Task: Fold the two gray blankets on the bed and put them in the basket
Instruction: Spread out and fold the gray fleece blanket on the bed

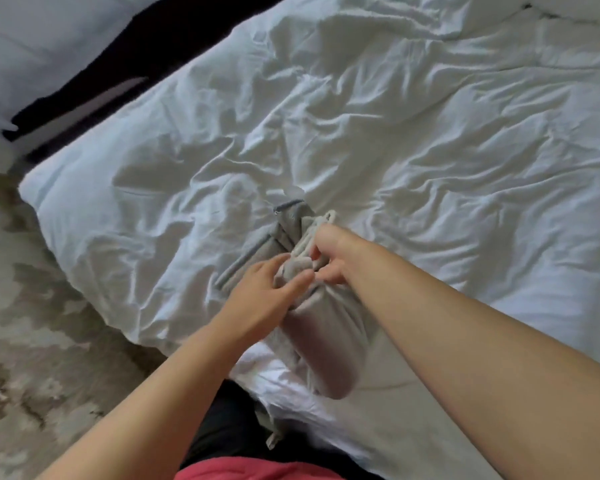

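A gray blanket [326, 337] lies bunched and rolled on the white bed [395, 140], near its front edge. Its far end shows pale tassel cords [309, 237] and a darker hemmed fold [253, 251]. My left hand [267, 292] holds the roll's left side, thumb and fingers curled round the gray fabric. My right hand [326, 258] pinches the fabric and cords at the top of the roll, right next to the left hand. A second blanket and a basket are not in view.
The rumpled white duvet covers the bed to the right and far side. A patterned beige carpet [32, 323] lies left of the bed. A dark gap [118, 64] separates it from another white bed at the top left.
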The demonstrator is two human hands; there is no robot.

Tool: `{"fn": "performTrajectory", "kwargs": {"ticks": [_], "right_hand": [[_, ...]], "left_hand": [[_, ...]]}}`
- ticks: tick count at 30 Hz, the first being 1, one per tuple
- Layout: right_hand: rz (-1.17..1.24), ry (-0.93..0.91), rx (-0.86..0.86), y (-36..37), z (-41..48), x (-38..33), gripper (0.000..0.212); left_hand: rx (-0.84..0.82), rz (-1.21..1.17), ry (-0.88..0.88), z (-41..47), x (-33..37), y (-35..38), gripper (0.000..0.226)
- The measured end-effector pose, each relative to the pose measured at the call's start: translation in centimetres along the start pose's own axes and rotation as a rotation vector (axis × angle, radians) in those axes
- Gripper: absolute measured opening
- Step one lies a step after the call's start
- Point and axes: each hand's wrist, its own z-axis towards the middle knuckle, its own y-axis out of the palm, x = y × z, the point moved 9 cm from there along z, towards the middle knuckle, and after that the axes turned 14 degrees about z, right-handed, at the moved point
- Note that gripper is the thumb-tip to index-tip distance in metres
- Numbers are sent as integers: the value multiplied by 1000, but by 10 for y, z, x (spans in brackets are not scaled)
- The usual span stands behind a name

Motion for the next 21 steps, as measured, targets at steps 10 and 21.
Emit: {"fn": "performTrajectory", "kwargs": {"ticks": [10,21], "right_hand": [[-997,-627,196,-72,46,-70,71],[-481,-504,-214,8,104,-68,22]], "left_hand": [[148,215,-82,10,-26,13,19],[51,-725,-716,35,-150,11,31]]}}
